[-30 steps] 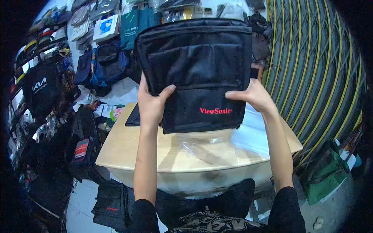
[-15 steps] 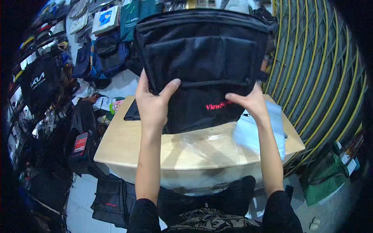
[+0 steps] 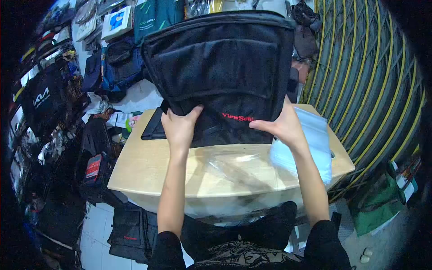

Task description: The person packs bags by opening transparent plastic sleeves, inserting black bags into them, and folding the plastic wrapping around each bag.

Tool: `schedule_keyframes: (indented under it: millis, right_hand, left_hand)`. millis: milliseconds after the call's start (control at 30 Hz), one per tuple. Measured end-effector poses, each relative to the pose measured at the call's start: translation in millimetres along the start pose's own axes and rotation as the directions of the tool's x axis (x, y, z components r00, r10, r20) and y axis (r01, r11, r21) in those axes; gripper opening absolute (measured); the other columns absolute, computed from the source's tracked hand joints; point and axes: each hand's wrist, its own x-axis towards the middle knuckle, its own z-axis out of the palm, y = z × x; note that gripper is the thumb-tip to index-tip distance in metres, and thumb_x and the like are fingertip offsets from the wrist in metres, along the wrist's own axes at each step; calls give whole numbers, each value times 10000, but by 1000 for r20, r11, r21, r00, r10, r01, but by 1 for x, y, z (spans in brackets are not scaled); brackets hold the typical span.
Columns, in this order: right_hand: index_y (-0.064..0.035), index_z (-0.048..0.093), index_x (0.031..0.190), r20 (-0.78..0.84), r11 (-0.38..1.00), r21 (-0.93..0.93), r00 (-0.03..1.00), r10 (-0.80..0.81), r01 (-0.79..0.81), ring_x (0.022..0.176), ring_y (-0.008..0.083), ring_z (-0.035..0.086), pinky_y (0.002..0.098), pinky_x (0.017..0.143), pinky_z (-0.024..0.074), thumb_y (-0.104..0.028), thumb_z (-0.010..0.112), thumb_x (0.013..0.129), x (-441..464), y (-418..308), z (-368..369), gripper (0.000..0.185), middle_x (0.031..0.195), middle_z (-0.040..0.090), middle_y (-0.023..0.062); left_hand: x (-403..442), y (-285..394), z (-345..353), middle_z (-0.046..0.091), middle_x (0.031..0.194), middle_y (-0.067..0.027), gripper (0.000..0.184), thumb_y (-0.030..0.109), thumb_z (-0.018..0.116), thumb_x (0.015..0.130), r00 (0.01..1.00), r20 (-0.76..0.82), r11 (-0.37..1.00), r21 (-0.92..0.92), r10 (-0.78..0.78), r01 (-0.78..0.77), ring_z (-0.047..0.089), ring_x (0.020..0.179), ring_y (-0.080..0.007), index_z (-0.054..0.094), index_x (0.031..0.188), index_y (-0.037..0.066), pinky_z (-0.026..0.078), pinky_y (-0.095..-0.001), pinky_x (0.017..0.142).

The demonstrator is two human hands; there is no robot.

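Observation:
A black fabric bag [image 3: 220, 67] with red ViewSonic lettering is held up over the table, its wide zippered top edge tilted away from me. My left hand [image 3: 180, 128] grips its lower left side, thumb across the front and fingers hidden behind. At the lower right side, my right hand [image 3: 281, 126] clasps it the same way, thumb beside the lettering. Behind the bag's left corner, another black item [image 3: 153, 128] lies on the table. Under my right forearm rests a stack of translucent plastic sleeves [image 3: 312, 139].
The light wooden table [image 3: 144, 175] has a rounded front edge and a clear plastic wrapper [image 3: 238, 168] on it. A similar black bag [image 3: 130, 234] sits on the floor at left. Hanging bags crowd the left wall; a folding metal gate [image 3: 364, 90] stands right.
The bag has shifted left and tilted, its lower edge nearer the table's back. Both hands keep hold of it and moved with it.

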Motion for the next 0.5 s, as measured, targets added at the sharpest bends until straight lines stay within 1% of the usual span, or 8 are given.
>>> schedule_keyframes:
  millis: [100, 167, 233, 267, 367, 400, 433, 500]
  right_hand:
    - [96, 439, 1264, -76, 949, -283, 989, 125, -141, 869, 352, 681, 384, 808, 522, -217, 823, 659, -18, 17, 11, 782, 940, 681, 236]
    - [88, 479, 1220, -211, 928, -319, 969, 130, -194, 827, 391, 676, 409, 745, 534, -201, 787, 700, -22, 10, 25, 669, 886, 679, 244]
    - [73, 489, 1214, -293, 906, -304, 934, 205, -294, 807, 392, 677, 416, 723, 536, -200, 770, 717, -26, 9, 37, 633, 861, 680, 241]
    - [40, 442, 1295, -275, 957, -266, 961, 40, -116, 750, 395, 675, 423, 670, 534, -229, 781, 715, -26, 4, 40, 723, 808, 673, 244]
    - [15, 390, 1355, -347, 918, -355, 937, 45, -175, 726, 393, 674, 431, 634, 529, -248, 793, 715, -26, -2, 56, 801, 781, 665, 246]
    - [2, 372, 1376, -392, 846, -518, 915, -100, -129, 689, 383, 675, 417, 593, 526, -264, 799, 714, -26, 1, 61, 831, 736, 662, 228]
    - [0, 378, 1374, -397, 847, -506, 916, -60, -163, 669, 380, 672, 414, 579, 525, -266, 796, 717, -23, 5, 62, 823, 719, 658, 223]
    - [-5, 389, 1371, -403, 847, -480, 915, 17, -227, 628, 376, 667, 409, 551, 521, -268, 790, 724, -15, 11, 62, 806, 685, 651, 212]
  left_hand:
    - [-19, -25, 28, 588, 1196, -292, 813, 247, 842, 651, 952, -270, 973, 215, 141, -83, 584, 1116, -318, 461, 1233, -175, 423, -353, 977]
    - [-39, -10, 47, 593, 1156, -321, 954, 306, 870, 628, 929, -228, 955, 131, 291, -267, 575, 1129, -385, 386, 1290, -183, 422, -382, 970]
    - [-45, -2, 58, 637, 1100, -175, 659, 112, 845, 669, 923, -282, 962, 161, 260, -222, 609, 995, -254, 512, 1206, -70, 451, -344, 920]
    - [-44, -3, 61, 639, 1100, -169, 646, 109, 838, 679, 907, -318, 959, 160, 275, -234, 610, 990, -248, 513, 1210, -62, 453, -340, 917]
    - [-43, -4, 72, 642, 1101, -160, 612, 96, 816, 708, 879, -388, 961, 139, 276, -240, 613, 985, -238, 513, 1220, -47, 456, -336, 909]
    - [-47, -3, 77, 642, 1102, -163, 603, 91, 809, 716, 892, -384, 971, 118, 240, -210, 614, 987, -239, 511, 1221, -48, 455, -339, 909]
    - [-51, 0, 81, 641, 1104, -167, 595, 86, 802, 723, 902, -381, 979, 93, 203, -181, 614, 990, -240, 509, 1223, -49, 455, -341, 909]
    - [-63, 7, 87, 605, 1152, -219, 607, 90, 754, 776, 904, -328, 961, 71, 276, -267, 588, 1043, -269, 444, 1261, -103, 427, -362, 948]
